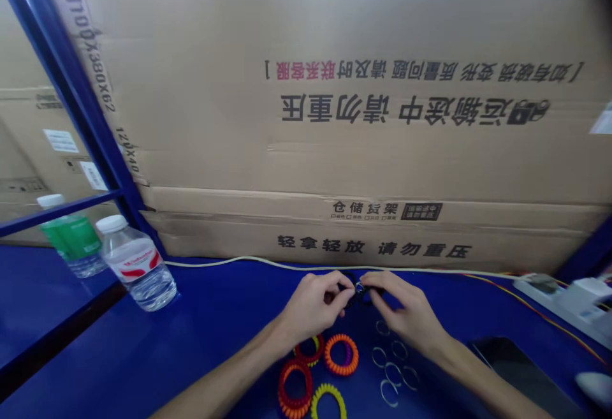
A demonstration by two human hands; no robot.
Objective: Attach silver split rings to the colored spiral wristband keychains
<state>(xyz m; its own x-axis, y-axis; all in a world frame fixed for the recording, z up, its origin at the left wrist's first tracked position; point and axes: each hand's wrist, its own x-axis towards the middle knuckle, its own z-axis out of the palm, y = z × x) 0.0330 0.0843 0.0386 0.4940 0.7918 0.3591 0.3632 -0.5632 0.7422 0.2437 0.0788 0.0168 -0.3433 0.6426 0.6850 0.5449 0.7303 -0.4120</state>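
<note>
My left hand and my right hand meet above the blue surface, fingertips pinched close together. Between them is a black coil band, mostly hidden by the fingers. A small shiny metal ring shows at my left fingertips, beside the right index finger. Below my left hand lie several spiral coil bands, among them an orange one, a red one and a yellow one. Several loose metal key rings lie below my right hand.
Large cardboard boxes stand behind the blue tabletop. Two water bottles are at the left by a blue metal frame. A white cable runs along the back to a power strip. A dark phone-like slab lies at right.
</note>
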